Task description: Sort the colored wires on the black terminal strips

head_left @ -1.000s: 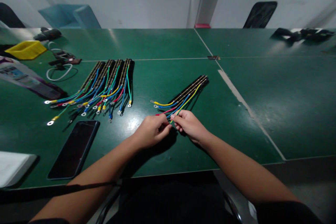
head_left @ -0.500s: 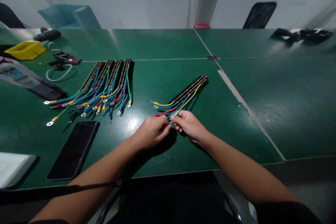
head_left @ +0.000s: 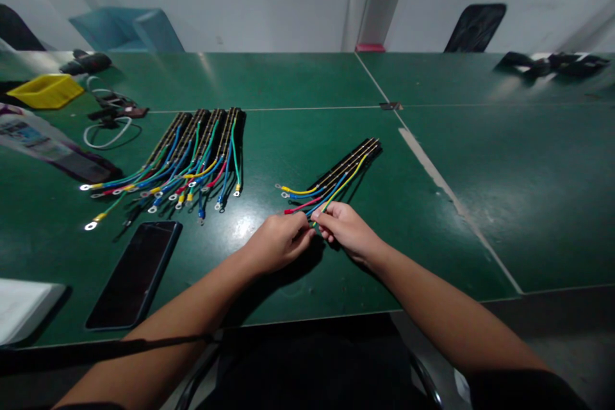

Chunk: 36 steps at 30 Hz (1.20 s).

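Observation:
A black terminal strip [head_left: 343, 162] with metal contacts lies at a slant on the table in front of me. Yellow, blue, red and yellow-green wires run from it toward my hands. My right hand [head_left: 350, 232] pinches the yellow-green wire [head_left: 342, 188] close to its free end. Just left of it, my left hand [head_left: 281, 242] is closed with thumb and forefinger together at the wire ends; what they grip is hidden. A red wire [head_left: 302, 206] and a blue wire [head_left: 302, 195] with a ring terminal lie just beyond the left fingers.
Several wired terminal strips [head_left: 223, 134] lie side by side at the left, ring terminals toward me. Nearer are a phone [head_left: 134, 275] and a white object [head_left: 26, 307]. A bottle [head_left: 52, 144], a yellow bin [head_left: 48, 91] and a white cable [head_left: 108, 141] occupy the far left.

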Each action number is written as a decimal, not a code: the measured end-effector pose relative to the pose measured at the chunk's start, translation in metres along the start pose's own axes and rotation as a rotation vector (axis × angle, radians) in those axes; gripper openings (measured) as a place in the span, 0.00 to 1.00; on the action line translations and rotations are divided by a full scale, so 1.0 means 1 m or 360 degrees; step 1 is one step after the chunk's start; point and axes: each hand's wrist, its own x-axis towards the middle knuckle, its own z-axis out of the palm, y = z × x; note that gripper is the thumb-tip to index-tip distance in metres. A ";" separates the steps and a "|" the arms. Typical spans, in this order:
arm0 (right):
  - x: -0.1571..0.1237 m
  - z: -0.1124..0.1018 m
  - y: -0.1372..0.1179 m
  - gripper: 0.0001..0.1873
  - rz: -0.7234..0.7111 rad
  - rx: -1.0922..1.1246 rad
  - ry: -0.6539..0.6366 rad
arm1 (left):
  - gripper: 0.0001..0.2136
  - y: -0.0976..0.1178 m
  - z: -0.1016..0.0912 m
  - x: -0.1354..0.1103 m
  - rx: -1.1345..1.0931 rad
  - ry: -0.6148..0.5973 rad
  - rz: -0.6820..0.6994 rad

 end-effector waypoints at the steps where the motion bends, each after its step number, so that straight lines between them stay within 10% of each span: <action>1: 0.000 0.000 0.000 0.09 -0.0001 -0.0004 0.0001 | 0.09 0.000 0.000 0.000 0.0021 -0.0004 -0.0004; 36: 0.000 0.001 -0.003 0.08 0.0026 -0.0018 -0.0030 | 0.07 -0.002 0.001 0.001 0.0072 0.0025 0.0016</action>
